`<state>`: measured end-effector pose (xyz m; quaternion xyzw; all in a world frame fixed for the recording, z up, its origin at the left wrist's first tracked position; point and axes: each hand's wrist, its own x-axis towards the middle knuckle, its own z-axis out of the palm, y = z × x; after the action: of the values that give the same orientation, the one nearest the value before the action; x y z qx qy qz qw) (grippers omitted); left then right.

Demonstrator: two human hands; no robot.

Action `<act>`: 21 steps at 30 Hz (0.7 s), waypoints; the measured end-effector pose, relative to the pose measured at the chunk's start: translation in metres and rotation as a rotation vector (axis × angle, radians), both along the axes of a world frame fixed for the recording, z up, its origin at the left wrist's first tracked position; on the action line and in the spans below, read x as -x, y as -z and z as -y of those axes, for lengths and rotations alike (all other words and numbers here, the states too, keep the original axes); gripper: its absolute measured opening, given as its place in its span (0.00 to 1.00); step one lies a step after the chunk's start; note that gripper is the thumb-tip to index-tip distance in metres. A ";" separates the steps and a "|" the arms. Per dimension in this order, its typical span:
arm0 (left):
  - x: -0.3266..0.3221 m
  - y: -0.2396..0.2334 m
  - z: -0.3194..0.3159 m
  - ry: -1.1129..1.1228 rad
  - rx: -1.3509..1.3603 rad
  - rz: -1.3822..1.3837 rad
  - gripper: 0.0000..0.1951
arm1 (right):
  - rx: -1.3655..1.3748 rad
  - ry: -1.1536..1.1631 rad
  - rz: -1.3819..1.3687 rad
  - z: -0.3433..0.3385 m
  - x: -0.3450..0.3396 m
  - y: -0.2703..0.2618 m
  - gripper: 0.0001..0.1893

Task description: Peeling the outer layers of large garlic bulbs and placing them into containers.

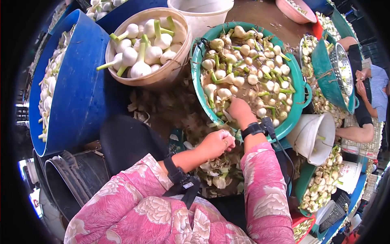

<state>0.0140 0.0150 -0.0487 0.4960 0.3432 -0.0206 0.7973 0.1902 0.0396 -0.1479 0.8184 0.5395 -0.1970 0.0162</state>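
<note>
My right hand (240, 112) reaches over the near rim of a green plastic tub (297, 119), its fingers among unpeeled garlic bulbs (252, 79) lying in brownish water. Whether the fingers grip a bulb is hidden. Nearer my body, my left hand (215, 144) is curled closed over a heap of garlic peelings (218, 169); whatever its fingers may pinch cannot be made out. Left of the tub stands a cream plastic bucket (122, 80) holding clean white garlic bulbs (140, 69) with short green stems. Both wrists wear dark straps.
A large blue tub (82, 70) of garlic stands at the left, above black buckets (70, 180). Two white buckets (199, 18) (317, 137) flank the green tub, behind and to the right. Another person (376, 91) sits at the far right beside a green basin (323, 70) and a metal colander (342, 67).
</note>
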 end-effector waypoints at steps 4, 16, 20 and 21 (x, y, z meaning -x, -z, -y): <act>-0.012 0.005 -0.010 -0.069 0.031 0.012 0.11 | -0.013 -0.047 0.052 0.002 0.010 -0.031 0.11; -0.007 -0.018 -0.028 -0.263 0.618 0.408 0.17 | -0.798 0.180 -0.252 0.105 0.057 -0.130 0.15; 0.011 -0.039 -0.013 -0.151 0.036 0.354 0.18 | -0.751 0.320 -0.378 0.115 0.077 -0.181 0.12; 0.015 -0.045 -0.008 -0.160 -0.144 0.329 0.20 | -0.631 0.296 -0.333 0.116 0.084 -0.189 0.11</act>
<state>-0.0009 0.0233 -0.0033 0.5197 0.2473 0.1490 0.8041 0.1061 -0.0761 0.0408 0.8089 0.4449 -0.1517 -0.3531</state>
